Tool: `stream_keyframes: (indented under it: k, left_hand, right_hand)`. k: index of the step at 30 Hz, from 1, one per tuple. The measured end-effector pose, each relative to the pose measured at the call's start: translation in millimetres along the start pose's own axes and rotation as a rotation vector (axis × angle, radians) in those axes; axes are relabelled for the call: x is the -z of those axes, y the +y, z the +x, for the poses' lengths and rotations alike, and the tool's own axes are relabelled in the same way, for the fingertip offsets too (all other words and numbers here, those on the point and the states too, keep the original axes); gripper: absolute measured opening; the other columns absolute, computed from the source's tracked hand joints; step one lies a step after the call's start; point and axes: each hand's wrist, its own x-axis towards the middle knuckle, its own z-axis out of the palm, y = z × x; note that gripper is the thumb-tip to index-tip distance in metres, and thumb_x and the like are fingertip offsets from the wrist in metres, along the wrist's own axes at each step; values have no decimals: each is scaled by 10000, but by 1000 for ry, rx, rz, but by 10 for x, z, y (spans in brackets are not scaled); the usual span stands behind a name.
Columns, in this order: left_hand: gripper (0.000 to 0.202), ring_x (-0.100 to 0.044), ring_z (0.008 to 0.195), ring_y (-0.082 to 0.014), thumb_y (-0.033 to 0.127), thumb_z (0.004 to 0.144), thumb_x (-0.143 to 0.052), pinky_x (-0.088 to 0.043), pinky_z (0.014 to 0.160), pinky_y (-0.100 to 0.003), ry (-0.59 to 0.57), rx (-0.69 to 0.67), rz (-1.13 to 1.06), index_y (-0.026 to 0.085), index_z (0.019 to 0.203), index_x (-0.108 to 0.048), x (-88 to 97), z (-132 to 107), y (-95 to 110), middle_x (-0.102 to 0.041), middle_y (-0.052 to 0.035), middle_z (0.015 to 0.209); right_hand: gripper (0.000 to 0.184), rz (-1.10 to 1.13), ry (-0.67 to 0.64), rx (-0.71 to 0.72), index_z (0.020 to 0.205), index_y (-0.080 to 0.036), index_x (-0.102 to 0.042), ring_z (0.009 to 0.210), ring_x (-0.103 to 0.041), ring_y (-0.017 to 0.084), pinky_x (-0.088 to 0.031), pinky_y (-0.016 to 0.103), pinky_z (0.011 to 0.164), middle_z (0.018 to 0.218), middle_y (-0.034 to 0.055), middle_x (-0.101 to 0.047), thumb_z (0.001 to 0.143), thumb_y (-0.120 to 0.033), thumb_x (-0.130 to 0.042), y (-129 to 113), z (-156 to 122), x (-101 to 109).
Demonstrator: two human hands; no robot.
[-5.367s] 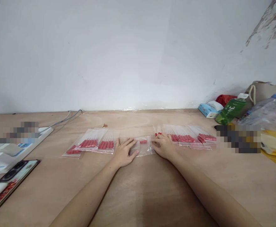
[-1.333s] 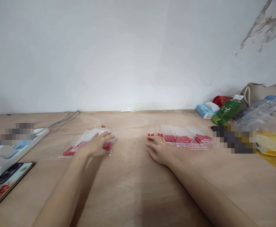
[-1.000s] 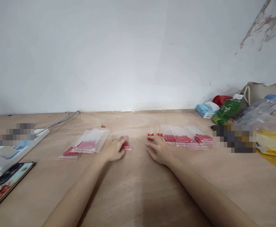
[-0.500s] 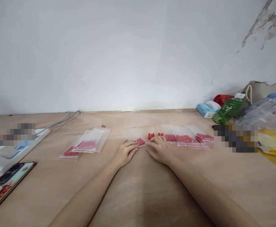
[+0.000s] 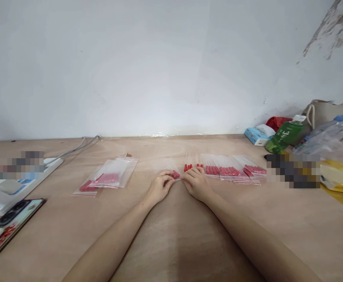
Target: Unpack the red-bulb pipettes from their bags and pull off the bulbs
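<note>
My left hand [image 5: 159, 186] and my right hand [image 5: 197, 181] meet at the middle of the wooden table [image 5: 171, 235]. Both pinch the near edge of a small clear bag of red-capped tubes [image 5: 173, 172] that lies flat between them. Just beyond my right fingers lie a few loose red-capped tubes [image 5: 190, 166]. To the right stretches a row of unbagged red-capped tubes [image 5: 232, 169]. To the left sit filled clear bags [image 5: 109, 177] stacked one over another.
A white power strip [image 5: 27, 176] with a cable and a phone [image 5: 9, 217] lie at the left edge. At the right stand a green bottle [image 5: 282, 136], a blue tissue pack [image 5: 257, 135], a cloth bag [image 5: 326, 111] and plastic bags [image 5: 335, 156]. A white wall rises behind.
My left hand went to the bag pile on the left, dragged one bag to the middle, and both hands now pinch its edge. My right hand barely moved.
</note>
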Motion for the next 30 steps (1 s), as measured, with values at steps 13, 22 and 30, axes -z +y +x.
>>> stream_keyframes:
  k: [13, 22, 30]
  left_hand:
    - [91, -576, 930, -175, 135, 733, -587, -469, 836, -355, 54, 76, -137, 174, 666, -634, -27, -17, -35, -612, -63, 962]
    - [75, -577, 933, -180, 128, 717, -603, -470, 829, -363, 47, 79, -128, 172, 660, -626, -16, -22, -39, -618, -60, 965]
    - [174, -589, 925, -173, 56, 711, -551, -481, 810, -357, 81, 62, -181, 167, 580, -584, -37, -42, -74, -629, -62, 955]
  right_hand:
    - [164, 81, 51, 85, 767, -207, -631, 796, -467, 146, -311, 309, 761, 802, 24, -608, 819, -157, -484, 23, 2, -12]
    - [180, 104, 55, 95, 752, -207, -633, 790, -459, 152, -329, 297, 719, 788, 33, -593, 804, -131, -478, 32, -2, -19]
    - [153, 68, 39, 91, 793, -211, -635, 807, -463, 158, -327, 310, 745, 824, 33, -596, 815, -176, -488, 20, 10, -11]
